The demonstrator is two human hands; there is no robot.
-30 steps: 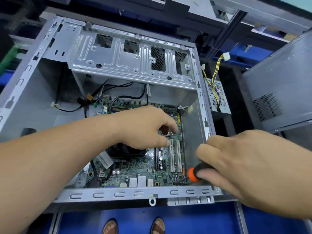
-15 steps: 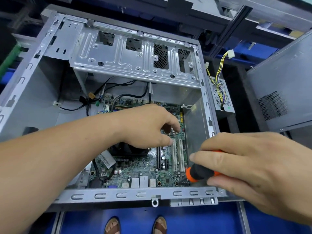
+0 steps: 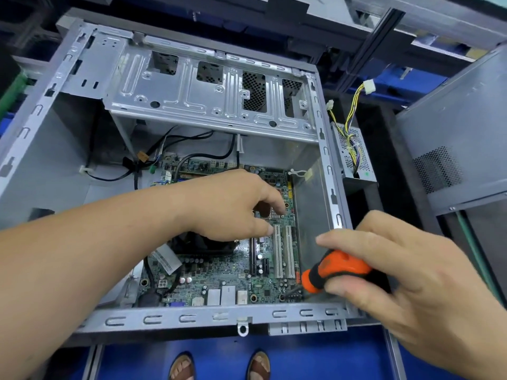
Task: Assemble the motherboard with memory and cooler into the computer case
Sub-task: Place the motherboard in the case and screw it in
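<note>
The open grey computer case [image 3: 192, 315] lies on its side in front of me. Inside it sits the green motherboard [image 3: 233, 281], with the black cooler [image 3: 203, 245] partly hidden under my left hand [image 3: 233, 204]. That hand reaches into the case, its fingertips down on the board near the white slots [image 3: 282, 250]. My right hand [image 3: 406, 272] grips an orange and black screwdriver [image 3: 332, 270]. Its tip points down at the board's near right corner, close to a screw hole [image 3: 282, 297].
A drive cage [image 3: 208, 97] spans the far half of the case. Black cables [image 3: 197, 154] run along the board's far edge. A power supply [image 3: 354, 157] with yellow wires stands outside on the right, beside a grey side panel [image 3: 452, 138]. My sandalled feet [image 3: 219, 366] show below.
My right hand has lifted and turned, exposing more of the orange handle. The screwdriver tip stays at the board's near right corner. My left hand has stayed put on the board.
</note>
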